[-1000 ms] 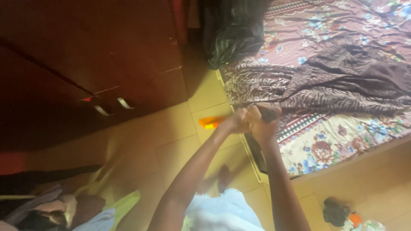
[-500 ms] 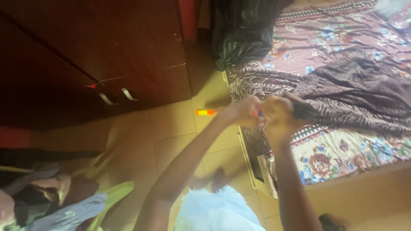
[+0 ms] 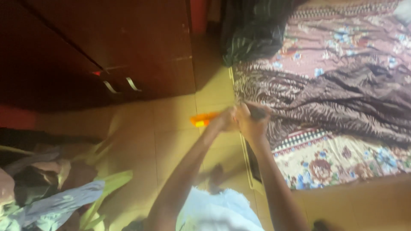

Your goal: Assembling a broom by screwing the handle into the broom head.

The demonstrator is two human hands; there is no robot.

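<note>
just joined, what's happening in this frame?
A person stands on a tiled floor beside a bed, both hands raised and pressed close together. The left hand grips an orange stick-shaped object; the right hand is closed around something small and dark, too blurred to identify. A zebra-patterned cloth lies across the floral bedsheet just beyond the hands. A dark wooden wardrobe is on the left, a heap of clothes at the lower left.

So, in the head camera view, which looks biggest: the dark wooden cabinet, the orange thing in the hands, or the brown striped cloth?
Largest to smallest as they appear:
1. dark wooden cabinet
2. brown striped cloth, not far behind
3. orange thing, by far smallest, partly hidden by the left hand
</note>
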